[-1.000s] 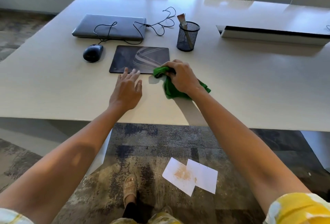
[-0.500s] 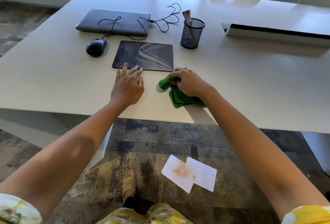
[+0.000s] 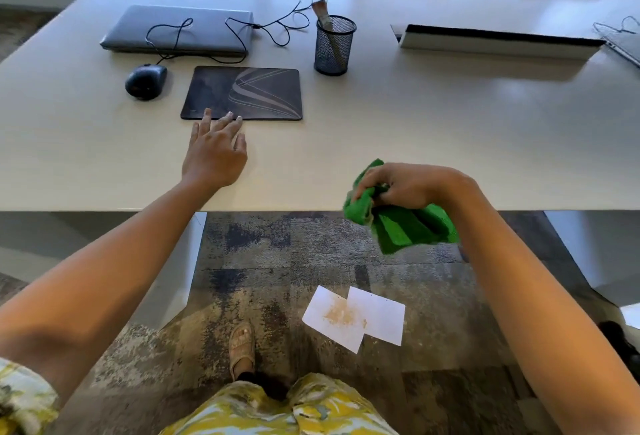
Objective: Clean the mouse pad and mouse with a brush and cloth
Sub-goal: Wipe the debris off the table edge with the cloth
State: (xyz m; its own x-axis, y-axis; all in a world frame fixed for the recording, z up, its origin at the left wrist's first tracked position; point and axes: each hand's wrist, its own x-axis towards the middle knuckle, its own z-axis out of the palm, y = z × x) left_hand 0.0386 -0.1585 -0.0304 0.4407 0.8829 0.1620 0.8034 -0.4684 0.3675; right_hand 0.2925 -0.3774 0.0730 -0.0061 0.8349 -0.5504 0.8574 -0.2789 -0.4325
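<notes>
A dark mouse pad (image 3: 242,93) with pale curved lines lies flat on the table. My left hand (image 3: 215,147) rests flat with straight fingers, its fingertips on the pad's near edge. A black corded mouse (image 3: 145,81) sits on the table just left of the pad. My right hand (image 3: 403,185) grips a bunched green cloth (image 3: 401,226), held over the table's front edge, part of it hanging past the edge above the floor. A brush (image 3: 322,13) stands bristles up in a black mesh cup (image 3: 334,45) to the right of the pad.
A closed grey laptop (image 3: 180,27) lies behind the mouse with the cable looped over it. A long white box (image 3: 495,43) lies at the right. Two white paper sheets (image 3: 353,318) with brown dust lie on the carpet by my foot.
My right hand has drawn the green cloth back from the pad's near right corner to the table's front edge and lifted it off the table. My left hand has stayed at the pad's near edge.
</notes>
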